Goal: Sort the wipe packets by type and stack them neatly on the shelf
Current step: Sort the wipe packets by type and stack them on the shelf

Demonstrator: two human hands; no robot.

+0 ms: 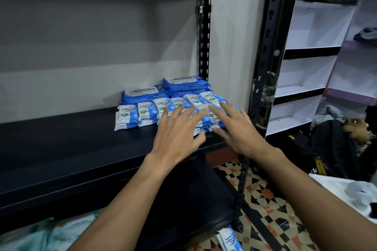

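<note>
the left hand [179,130] lies flat, fingers straight and spread, gripping nothing, over the right end of a row of small white-and-blue plastic wipe packets [127,116]; the right hand [239,128] is spread the same way just beside it, over the same packets; behind the row sit larger blue flip-lid wipe packs [143,94], stacked higher at the right; all rest on the black metal shelf [61,144]; another small packet [229,238] lies on the patterned tiled floor [265,195] below.

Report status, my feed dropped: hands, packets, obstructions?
Left hand, right hand open, fingers spread over the small white packets. Blue packs stacked behind. Nothing blocking; one stray packet below, near floor.
</note>
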